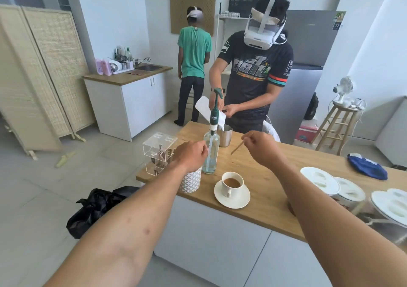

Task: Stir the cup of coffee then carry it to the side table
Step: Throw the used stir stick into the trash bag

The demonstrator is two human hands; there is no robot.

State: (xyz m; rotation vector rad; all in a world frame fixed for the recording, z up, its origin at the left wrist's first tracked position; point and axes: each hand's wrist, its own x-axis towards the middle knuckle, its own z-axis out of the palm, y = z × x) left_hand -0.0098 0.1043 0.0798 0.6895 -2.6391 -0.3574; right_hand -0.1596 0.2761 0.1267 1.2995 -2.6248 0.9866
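A white cup of coffee [232, 184] stands on a white saucer [239, 199] near the front edge of the wooden counter [264, 172]. My right hand [261, 147] is raised behind the cup and pinches a thin wooden stir stick [237, 147] that slants down to the left. My left hand [192, 155] hovers with curled fingers over a patterned white container [191, 182], beside a clear pump bottle [211, 152]. Whether the left hand holds anything is hidden.
A person in a headset stands across the counter, pouring from a white pouch into a steel pitcher [225, 136]. A clear acrylic box [158, 152] sits at the counter's left end, white lidded dishes [320, 180] at its right. A black bag [97, 209] lies on the floor.
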